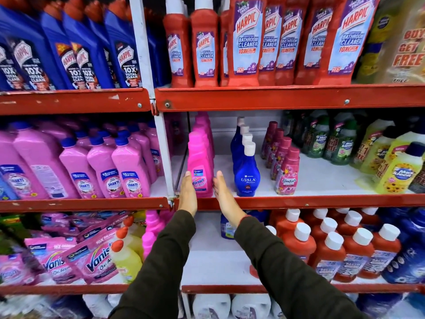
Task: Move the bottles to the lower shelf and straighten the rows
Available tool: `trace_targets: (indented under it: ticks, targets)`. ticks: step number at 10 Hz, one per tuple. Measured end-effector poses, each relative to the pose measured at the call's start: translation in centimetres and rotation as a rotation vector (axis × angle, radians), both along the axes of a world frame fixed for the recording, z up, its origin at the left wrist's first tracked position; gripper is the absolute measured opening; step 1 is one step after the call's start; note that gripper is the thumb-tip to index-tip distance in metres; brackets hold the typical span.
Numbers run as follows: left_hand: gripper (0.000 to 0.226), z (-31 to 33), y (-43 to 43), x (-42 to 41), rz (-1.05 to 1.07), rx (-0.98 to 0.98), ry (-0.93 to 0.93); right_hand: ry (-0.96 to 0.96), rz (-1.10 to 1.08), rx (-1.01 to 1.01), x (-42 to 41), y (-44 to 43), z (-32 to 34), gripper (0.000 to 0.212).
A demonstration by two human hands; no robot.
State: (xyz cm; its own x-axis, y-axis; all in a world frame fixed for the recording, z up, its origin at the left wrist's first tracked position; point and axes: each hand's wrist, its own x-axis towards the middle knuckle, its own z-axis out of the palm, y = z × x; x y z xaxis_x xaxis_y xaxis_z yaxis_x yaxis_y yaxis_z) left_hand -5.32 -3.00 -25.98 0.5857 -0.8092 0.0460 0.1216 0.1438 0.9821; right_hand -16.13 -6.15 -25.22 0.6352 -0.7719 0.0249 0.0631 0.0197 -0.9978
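Dark sleeves [264, 268] reach up from the bottom, the left hand [187, 194] and right hand [224, 194] flat and spread, pressed on either side of the front pink Vanish bottle [199, 166] on the middle shelf [299, 201]. Best bet: squeeze evenly and low, lift straight so the row behind stays upright. It's tall, slim, glossy pink.
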Motion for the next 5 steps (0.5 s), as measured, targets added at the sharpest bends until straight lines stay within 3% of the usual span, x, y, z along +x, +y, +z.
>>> trace_targets:
  ticks: [1, 5]
  targets:
    - [0.061, -0.23, 0.03, 0.09, 0.018, 0.05, -0.086, 0.038, 0.009, 0.006, -0.07, -0.08, -0.17, 0.07]
    - [0.065, 0.04, 0.63, -0.07, -0.01, 0.065, -0.134, 0.043, -0.102, -0.006, -0.42, 0.5, 0.28, 0.063]
